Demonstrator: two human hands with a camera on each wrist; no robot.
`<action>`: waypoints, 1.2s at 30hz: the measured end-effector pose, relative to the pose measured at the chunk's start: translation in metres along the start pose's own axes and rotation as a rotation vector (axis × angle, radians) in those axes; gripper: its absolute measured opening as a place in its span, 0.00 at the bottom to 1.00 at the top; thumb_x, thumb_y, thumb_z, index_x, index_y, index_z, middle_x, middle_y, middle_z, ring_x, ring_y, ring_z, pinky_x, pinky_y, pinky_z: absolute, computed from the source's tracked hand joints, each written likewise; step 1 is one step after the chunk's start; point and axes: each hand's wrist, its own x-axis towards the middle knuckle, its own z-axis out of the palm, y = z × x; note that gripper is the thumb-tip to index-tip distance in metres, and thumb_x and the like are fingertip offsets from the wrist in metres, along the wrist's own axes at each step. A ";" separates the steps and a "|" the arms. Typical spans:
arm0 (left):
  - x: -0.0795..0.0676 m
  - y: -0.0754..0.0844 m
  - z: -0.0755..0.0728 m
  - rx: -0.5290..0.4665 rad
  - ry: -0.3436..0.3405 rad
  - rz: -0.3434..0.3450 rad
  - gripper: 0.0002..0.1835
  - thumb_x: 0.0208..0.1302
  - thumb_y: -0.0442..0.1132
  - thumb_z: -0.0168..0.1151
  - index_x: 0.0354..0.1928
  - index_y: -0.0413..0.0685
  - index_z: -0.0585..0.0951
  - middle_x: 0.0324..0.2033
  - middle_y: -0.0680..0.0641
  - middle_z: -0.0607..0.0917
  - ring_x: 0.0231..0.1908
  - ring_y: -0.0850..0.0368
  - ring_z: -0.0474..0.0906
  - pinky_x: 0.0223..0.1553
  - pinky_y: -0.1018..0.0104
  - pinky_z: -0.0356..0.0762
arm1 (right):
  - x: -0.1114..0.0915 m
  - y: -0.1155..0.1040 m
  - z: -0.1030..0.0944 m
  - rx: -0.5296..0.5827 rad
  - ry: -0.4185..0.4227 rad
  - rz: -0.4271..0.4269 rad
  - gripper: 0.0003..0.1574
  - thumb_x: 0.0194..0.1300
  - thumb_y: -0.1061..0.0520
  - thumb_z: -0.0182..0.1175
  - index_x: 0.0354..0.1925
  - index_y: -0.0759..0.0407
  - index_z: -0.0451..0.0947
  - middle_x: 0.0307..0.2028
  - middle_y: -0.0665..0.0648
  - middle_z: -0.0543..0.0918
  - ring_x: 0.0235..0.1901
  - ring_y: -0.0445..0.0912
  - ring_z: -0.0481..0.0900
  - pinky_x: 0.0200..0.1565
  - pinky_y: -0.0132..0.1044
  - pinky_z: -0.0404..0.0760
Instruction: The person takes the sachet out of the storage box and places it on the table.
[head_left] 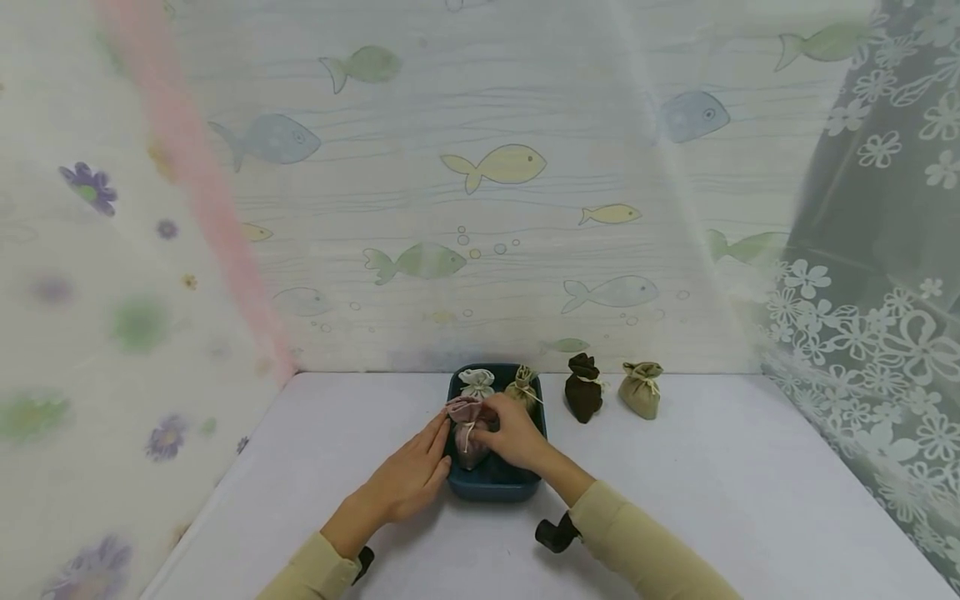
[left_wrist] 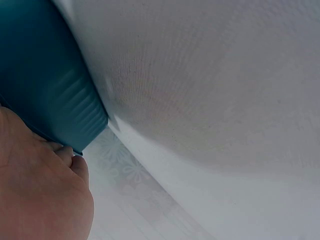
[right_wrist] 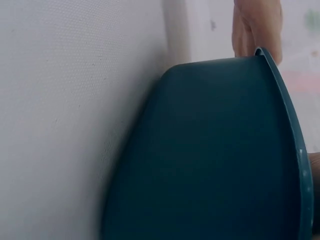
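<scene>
A dark teal plastic bin (head_left: 495,492) stands on the white table. My right hand (head_left: 517,435) reaches into it and pinches a dusty pink drawstring pouch (head_left: 471,454) near its tied neck. Against the bin's left side rests my left hand (head_left: 408,473), its fingers fairly straight. Behind the pink pouch, a white pouch (head_left: 477,381) and an olive pouch (head_left: 519,387) sit in the bin. In the left wrist view, the left hand (left_wrist: 40,185) lies along the bin wall (left_wrist: 45,70). Only the bin's outside (right_wrist: 210,145) and parts of hands appear in the right wrist view.
To the right of the bin, a dark brown pouch (head_left: 582,396) and a tan pouch (head_left: 641,393) stand on the table (head_left: 705,467). A fish-print curtain (head_left: 495,250) hangs behind the table, with patterned sheets at both sides.
</scene>
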 end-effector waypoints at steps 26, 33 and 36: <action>-0.001 0.000 0.001 0.005 0.007 -0.016 0.33 0.84 0.49 0.37 0.81 0.37 0.50 0.82 0.43 0.44 0.80 0.49 0.45 0.77 0.50 0.53 | -0.002 -0.006 -0.005 -0.017 0.033 0.103 0.14 0.66 0.61 0.69 0.50 0.62 0.83 0.44 0.56 0.85 0.43 0.47 0.80 0.43 0.40 0.80; 0.000 0.000 0.002 0.008 0.016 0.002 0.34 0.84 0.48 0.37 0.80 0.36 0.50 0.82 0.42 0.44 0.80 0.49 0.45 0.77 0.50 0.53 | -0.007 -0.011 -0.022 -0.019 0.047 0.095 0.12 0.63 0.61 0.71 0.46 0.61 0.84 0.39 0.53 0.85 0.38 0.44 0.80 0.38 0.35 0.80; 0.000 0.000 0.002 0.004 0.019 0.003 0.34 0.83 0.48 0.38 0.80 0.35 0.50 0.82 0.41 0.45 0.80 0.49 0.45 0.77 0.50 0.54 | -0.009 -0.014 -0.033 0.007 0.056 0.093 0.10 0.63 0.63 0.70 0.44 0.61 0.84 0.36 0.53 0.83 0.34 0.42 0.78 0.35 0.33 0.80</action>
